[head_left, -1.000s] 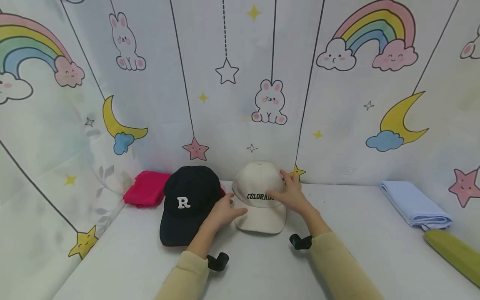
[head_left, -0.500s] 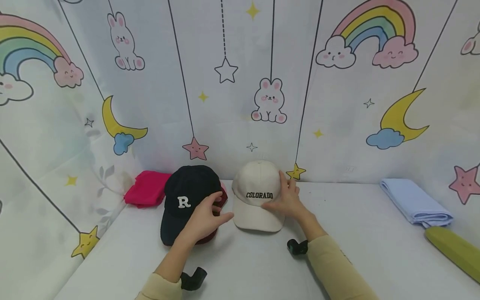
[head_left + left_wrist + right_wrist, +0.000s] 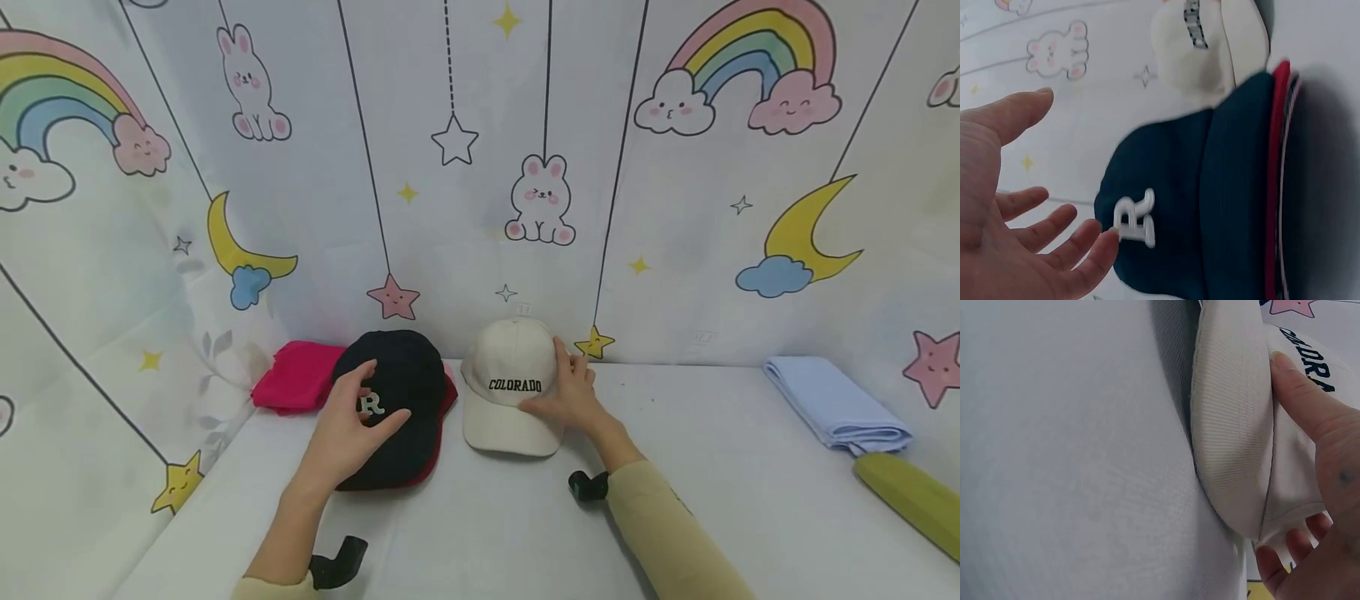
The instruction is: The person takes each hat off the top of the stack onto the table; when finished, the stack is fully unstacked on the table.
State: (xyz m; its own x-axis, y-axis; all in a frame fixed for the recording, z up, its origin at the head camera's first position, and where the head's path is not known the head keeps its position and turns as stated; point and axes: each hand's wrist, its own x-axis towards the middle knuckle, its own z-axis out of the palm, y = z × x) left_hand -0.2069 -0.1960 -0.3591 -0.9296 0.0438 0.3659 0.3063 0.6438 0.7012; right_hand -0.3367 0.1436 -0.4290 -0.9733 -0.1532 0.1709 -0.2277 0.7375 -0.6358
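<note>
A cream baseball cap (image 3: 517, 354) lettered "COLORADO" stands on the white table, brim toward me. My right hand (image 3: 576, 398) holds its right side; in the right wrist view the thumb (image 3: 1300, 394) lies on the front panel above the brim (image 3: 1229, 419), with the other fingers at the side. To its left sits a navy cap (image 3: 416, 379) with a white R, above a red cap (image 3: 450, 398) whose edge sticks out. The left wrist view shows several stacked brims (image 3: 1275, 212). My left hand (image 3: 341, 442) hovers before the navy cap, fingers spread, holding nothing.
Behind the navy cap lies a folded bright pink-red cloth (image 3: 296, 379). At the right are a folded light blue cloth (image 3: 836, 404) and a long olive-green object (image 3: 911, 496). A patterned curtain (image 3: 465, 250) backs the white table (image 3: 480, 533).
My left hand has moved left, from beside the cream cap to in front of the navy cap. The right hand has settled against the cream cap, which has shifted slightly left.
</note>
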